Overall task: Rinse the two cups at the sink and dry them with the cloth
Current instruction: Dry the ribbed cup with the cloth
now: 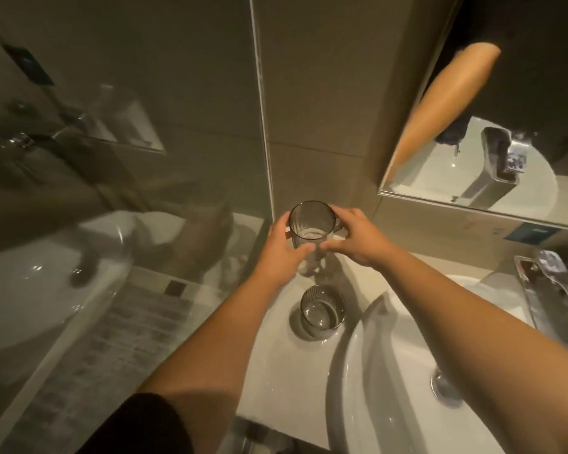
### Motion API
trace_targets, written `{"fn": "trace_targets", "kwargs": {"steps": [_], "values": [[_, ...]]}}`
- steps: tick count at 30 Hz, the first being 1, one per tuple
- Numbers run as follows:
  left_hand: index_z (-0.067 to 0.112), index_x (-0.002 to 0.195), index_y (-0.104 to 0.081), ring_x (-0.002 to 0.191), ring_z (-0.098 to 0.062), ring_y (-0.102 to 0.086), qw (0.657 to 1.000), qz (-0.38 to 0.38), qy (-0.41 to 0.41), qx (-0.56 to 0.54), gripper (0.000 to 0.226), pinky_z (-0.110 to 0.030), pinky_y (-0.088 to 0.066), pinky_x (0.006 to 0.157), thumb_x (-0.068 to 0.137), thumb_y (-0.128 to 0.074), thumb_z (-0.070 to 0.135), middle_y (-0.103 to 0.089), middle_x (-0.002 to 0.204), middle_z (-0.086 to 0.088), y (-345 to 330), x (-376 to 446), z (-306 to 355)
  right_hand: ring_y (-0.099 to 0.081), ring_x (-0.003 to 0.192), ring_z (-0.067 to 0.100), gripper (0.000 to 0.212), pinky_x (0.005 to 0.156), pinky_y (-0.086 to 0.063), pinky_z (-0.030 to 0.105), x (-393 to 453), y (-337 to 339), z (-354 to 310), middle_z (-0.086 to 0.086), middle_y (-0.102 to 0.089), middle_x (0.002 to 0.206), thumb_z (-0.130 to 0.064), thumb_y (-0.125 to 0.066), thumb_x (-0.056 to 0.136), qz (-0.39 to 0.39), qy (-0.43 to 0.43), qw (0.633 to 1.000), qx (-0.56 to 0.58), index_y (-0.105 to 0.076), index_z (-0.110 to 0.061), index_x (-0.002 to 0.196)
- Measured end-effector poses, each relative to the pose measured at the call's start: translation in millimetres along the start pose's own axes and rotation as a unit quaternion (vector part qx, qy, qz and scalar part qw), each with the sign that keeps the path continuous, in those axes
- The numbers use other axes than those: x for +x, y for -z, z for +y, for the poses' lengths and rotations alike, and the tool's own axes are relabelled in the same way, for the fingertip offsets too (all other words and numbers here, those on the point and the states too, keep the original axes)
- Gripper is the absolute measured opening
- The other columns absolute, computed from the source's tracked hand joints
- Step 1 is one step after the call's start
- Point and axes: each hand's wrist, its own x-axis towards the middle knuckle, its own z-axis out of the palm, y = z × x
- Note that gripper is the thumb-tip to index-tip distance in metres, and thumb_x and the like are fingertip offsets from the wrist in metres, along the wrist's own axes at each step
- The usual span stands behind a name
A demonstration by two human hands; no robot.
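The far cup [310, 226] is held upright above the worktop [276, 371], clasped between the left hand [284, 247] and right hand [354, 239]. The near cup [322, 311] stands beside the sink [358, 371]. Neither appears rinsed yet; no cloth is seen.

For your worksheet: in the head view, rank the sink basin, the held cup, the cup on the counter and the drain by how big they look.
1. sink basin
2. held cup
3. cup on the counter, which looks only slightly smaller; the held one is raised nearer the camera, so this order is unsure
4. drain
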Motion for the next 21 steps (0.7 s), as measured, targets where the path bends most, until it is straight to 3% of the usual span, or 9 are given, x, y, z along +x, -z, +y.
{"fn": "trace_targets", "kwargs": {"steps": [3,6,8,14,18,21], "values": [[0.012,0.149,-0.039,0.130,-0.022,-0.052,0.999,0.038,0.013,0.014,0.077,-0.030,-0.041,0.108,0.082,-0.078,0.005,-0.044,0.139,-0.004,-10.4,5.9,-13.7,-0.049,0.120,0.027,0.093,0.109,-0.038,0.038,20.3,-4.2,10.9,0.016,-0.037,0.138,-0.024,-0.083,0.074,-0.055,-0.030,0.998,-0.003,-0.030,-0.027,0.151],[0.015,0.145,-0.044,0.120,-0.017,-0.054,0.997,0.057,0.017,0.043,0.073,-0.019,-0.037,0.094,0.081,-0.079,0.010,-0.043,0.129,0.000,-17.7,15.0,-25.0,-0.049,0.122,0.026,0.096,0.108,-0.038,0.035,35.3,-10.7,20.3,0.015,-0.046,0.138,-0.018,-0.084,0.073,-0.079,-0.027,0.996,0.008,-0.029,-0.023,0.151],[0.016,0.146,-0.042,0.116,-0.012,-0.050,0.996,0.061,0.023,0.063,0.074,-0.016,-0.033,0.092,0.081,-0.079,0.014,-0.044,0.132,-0.002,-21.3,19.7,-31.2,-0.049,0.127,0.021,0.097,0.109,-0.036,0.030,39.8,-15.6,27.3,0.010,-0.051,0.139,-0.011,-0.084,0.072,-0.086,-0.034,0.995,0.040,-0.029,-0.020,0.151],[0.014,0.147,-0.041,0.122,-0.018,-0.051,0.994,0.062,0.022,0.092,0.073,-0.012,-0.031,0.089,0.083,-0.077,0.015,-0.045,0.142,-0.008,-30.0,26.4,-40.0,-0.046,0.132,0.020,0.099,0.114,-0.032,0.037,45.5,-20.2,43.9,0.006,-0.051,0.142,-0.003,-0.081,0.073,-0.102,-0.067,0.988,0.091,-0.024,-0.017,0.153],[0.017,0.146,-0.042,0.117,-0.016,-0.054,0.993,0.046,0.012,0.112,0.073,-0.022,-0.038,0.091,0.083,-0.078,0.019,-0.043,0.143,-0.007,-26.1,28.2,-39.5,-0.047,0.130,0.021,0.099,0.113,-0.034,0.036,45.9,-20.8,44.7,0.008,-0.050,0.141,-0.004,-0.080,0.074,-0.096,-0.065,0.990,0.086,-0.022,-0.019,0.152],[0.016,0.152,-0.034,0.130,-0.027,-0.052,0.990,0.032,0.020,0.135,0.081,-0.031,-0.043,0.103,0.084,-0.078,0.022,-0.037,0.152,-0.010,-21.4,28.6,-37.3,-0.044,0.129,0.017,0.101,0.108,-0.034,0.028,41.6,-22.9,45.2,0.010,-0.046,0.144,-0.004,-0.080,0.075,-0.078,-0.058,0.991,0.089,-0.018,-0.020,0.153]]}}
